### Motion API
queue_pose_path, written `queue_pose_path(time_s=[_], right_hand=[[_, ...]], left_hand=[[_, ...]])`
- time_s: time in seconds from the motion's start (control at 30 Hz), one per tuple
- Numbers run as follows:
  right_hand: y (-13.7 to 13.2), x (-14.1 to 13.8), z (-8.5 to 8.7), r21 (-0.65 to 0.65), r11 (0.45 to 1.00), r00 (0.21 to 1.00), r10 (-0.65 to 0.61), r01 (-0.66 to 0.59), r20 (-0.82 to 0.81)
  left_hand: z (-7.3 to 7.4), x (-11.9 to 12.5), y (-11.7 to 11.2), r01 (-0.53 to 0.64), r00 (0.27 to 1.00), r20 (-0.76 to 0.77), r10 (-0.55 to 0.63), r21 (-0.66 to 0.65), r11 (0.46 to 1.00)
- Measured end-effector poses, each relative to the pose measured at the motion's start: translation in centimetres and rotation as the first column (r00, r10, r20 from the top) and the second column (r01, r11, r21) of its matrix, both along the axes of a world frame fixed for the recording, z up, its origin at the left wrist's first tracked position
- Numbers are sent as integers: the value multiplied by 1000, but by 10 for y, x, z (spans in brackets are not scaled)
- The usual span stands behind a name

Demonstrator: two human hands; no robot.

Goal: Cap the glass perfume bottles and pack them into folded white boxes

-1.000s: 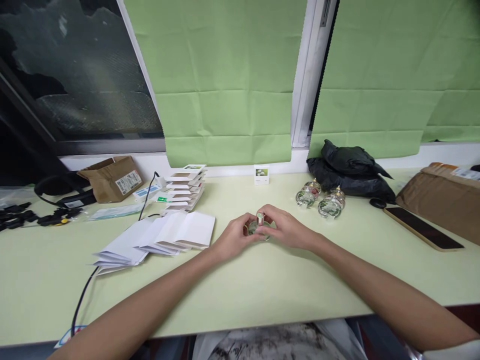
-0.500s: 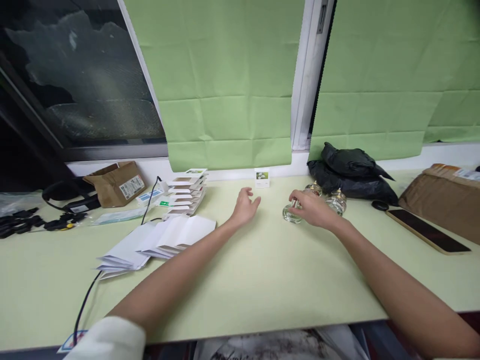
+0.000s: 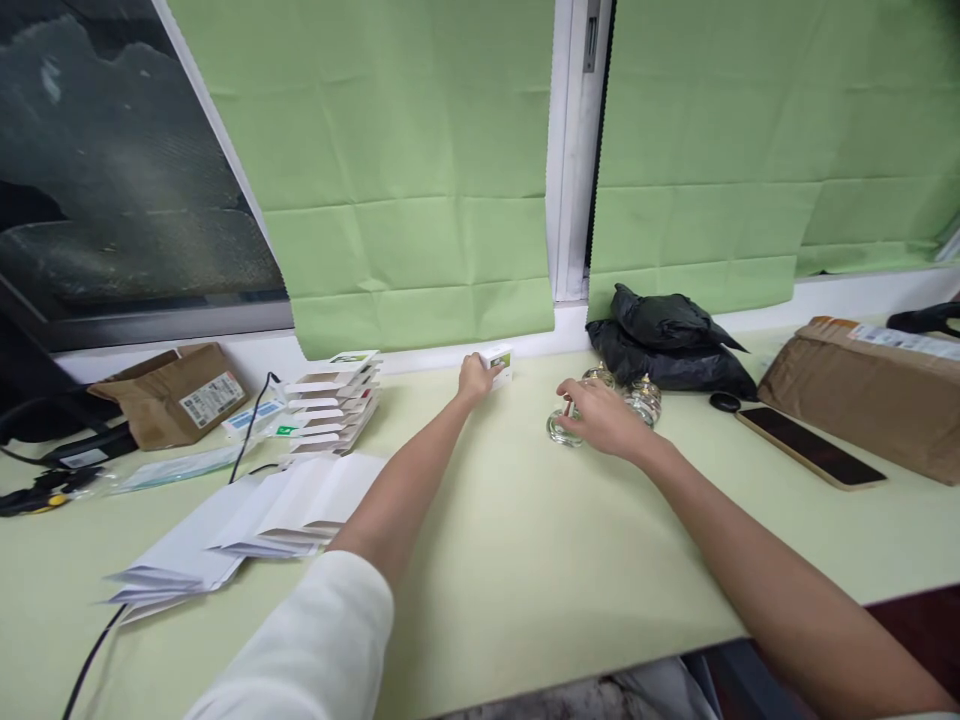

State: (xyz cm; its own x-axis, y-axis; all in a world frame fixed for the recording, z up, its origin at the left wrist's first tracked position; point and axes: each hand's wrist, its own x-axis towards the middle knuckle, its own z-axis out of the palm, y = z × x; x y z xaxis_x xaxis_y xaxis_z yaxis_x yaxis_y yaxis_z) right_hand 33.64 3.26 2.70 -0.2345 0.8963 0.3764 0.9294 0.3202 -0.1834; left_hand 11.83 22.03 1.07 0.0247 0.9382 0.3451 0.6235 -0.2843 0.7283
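Note:
My left hand [image 3: 475, 378] is at the back of the table with its fingers closed on a small white box [image 3: 498, 364] that has a green picture on its front. To the right, my right hand [image 3: 598, 413] has its thumb and fingers pinched round the upper part of a small clear glass bottle [image 3: 564, 430], which appears to rest on the table. My fingers hide much of it. Just behind that hand are two more glass bottles with gold-coloured tops [image 3: 643, 398], partly covered by it.
Flattened white cartons [image 3: 187, 545] and a stack of small folded boxes [image 3: 334, 405] lie left, near an open brown carton [image 3: 176, 395] and a black cable. On the right are black plastic bags [image 3: 667, 350], a phone [image 3: 810, 447], a round black lid [image 3: 724, 401] and a brown parcel [image 3: 862, 395].
My left hand has moved forward and closed on the small white box, from open and apart. My right hand stays at the glass bottle. The view has turned slightly right.

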Motion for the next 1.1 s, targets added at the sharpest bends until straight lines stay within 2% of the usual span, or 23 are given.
queue_pose_path(time_s=[0.07, 0.13, 0.23, 0.3, 0.33, 0.4, 0.47, 0.53, 0.6, 0.67, 0.9, 1.0, 1.1], right_hand=[[-1, -2, 1, 54, 998, 1000, 14, -13, -19], [-5, -7, 5, 166, 985, 997, 56, -47, -52], [-18, -21, 15, 299, 934, 963, 239, -193, -126], [-30, -33, 20, 262, 889, 890, 424, -375, -166], [-36, -40, 22, 222, 864, 849, 494, -453, -190], [-48, -53, 23, 149, 821, 782, 571, -551, -251], [-57, -63, 21, 105, 787, 736, 608, -608, -297], [-62, -70, 20, 85, 764, 717, 632, -639, -293], [-65, -74, 20, 70, 758, 723, 643, -649, -253], [-66, -75, 21, 58, 759, 732, 643, -649, -225], [-68, -74, 26, 37, 749, 728, 653, -662, -207], [-71, -75, 29, 36, 749, 731, 656, -662, -188], [-73, -75, 31, 42, 737, 729, 674, -675, -118]], left_hand=[[1, -7, -24, 41, 998, -52, -38, 45, 998], [2, -19, -59, 108, 989, -108, -98, 90, 990], [5, -44, -124, 258, 953, -200, -228, 144, 955], [8, -63, -168, 422, 877, -341, -338, 215, 881], [9, -72, -187, 454, 856, -373, -357, 216, 864], [10, -87, -218, 448, 856, -377, -355, 197, 872], [11, -99, -238, 443, 860, -348, -373, 146, 885], [11, -105, -247, 469, 861, -241, -447, 36, 883], [10, -106, -249, 544, 830, -102, -549, -74, 836], [8, -105, -246, 601, 795, -17, -607, -112, 791], [1, -100, -234, 617, 781, -87, -619, -47, 785], [2, -102, -234, 613, 780, -137, -611, -32, 789], [5, -103, -235, 645, 753, -151, -641, -23, 764]])
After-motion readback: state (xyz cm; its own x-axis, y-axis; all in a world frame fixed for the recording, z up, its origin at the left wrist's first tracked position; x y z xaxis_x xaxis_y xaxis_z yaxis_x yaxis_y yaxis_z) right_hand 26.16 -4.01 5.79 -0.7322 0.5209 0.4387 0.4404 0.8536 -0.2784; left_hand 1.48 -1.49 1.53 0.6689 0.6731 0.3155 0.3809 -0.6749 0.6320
